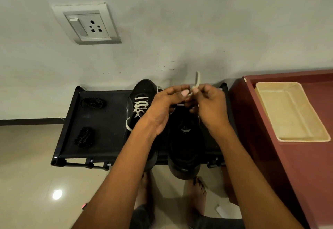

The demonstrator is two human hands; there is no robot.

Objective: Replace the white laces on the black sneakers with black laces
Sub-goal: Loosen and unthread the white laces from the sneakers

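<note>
Two bundled black laces (93, 103) are lying at the rack's (72, 120) left. The left sneaker (139, 102) is keeping its lacing. Left hand (166, 106) and right hand (210, 106) are pinching the white lace (197, 81) above the right sneaker (185, 138); advisable: draw each crossing out evenly, steadying the shoe.

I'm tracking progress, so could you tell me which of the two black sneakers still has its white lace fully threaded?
The left black sneaker, nearer the coiled black laces; white crisscrosses show on it.
</note>
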